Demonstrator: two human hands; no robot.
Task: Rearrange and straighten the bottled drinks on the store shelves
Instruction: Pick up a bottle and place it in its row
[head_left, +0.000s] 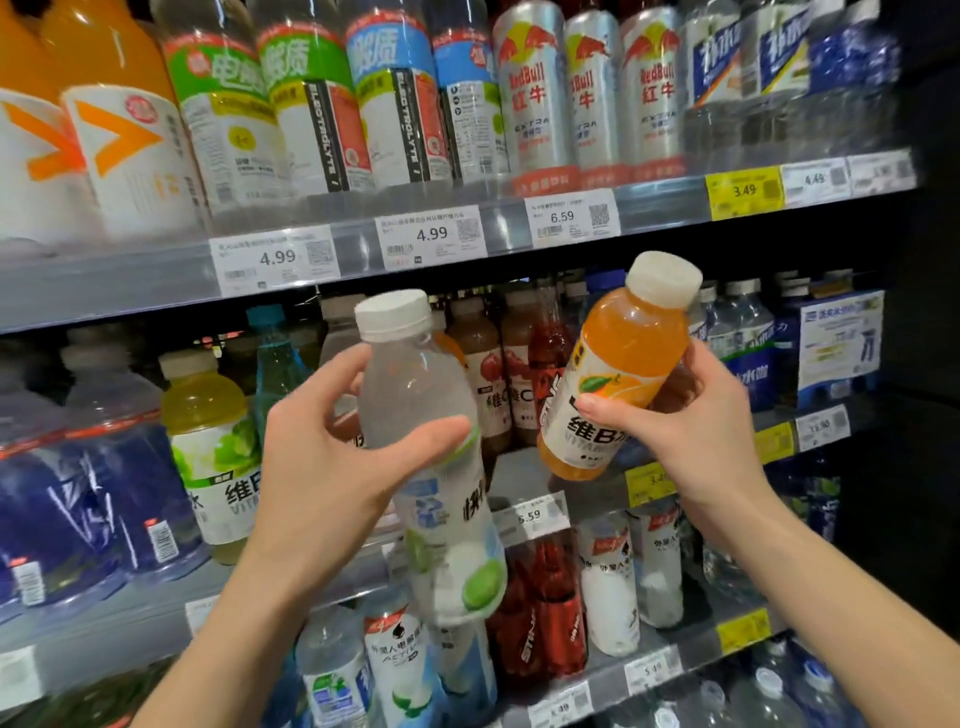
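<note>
Left hand (332, 457) grasps a clear bottle (431, 457) with a white cap, thumb across its front, fingers curled behind and largely hidden; bottle held before the middle shelf (524, 470), tilted, label print blurred; right hand (691, 421) grips an orange bottle (618, 374) near that shelf's front edge, tilted right, palm covering part of the label; both forearms cut off at the frame's bottom.

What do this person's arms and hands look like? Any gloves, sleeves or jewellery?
Both are bare: the left hand and right hand wear no gloves, rings or watch, and no sleeves show on the forearms up to the picture's edge. Nails are short and unpainted.
</note>
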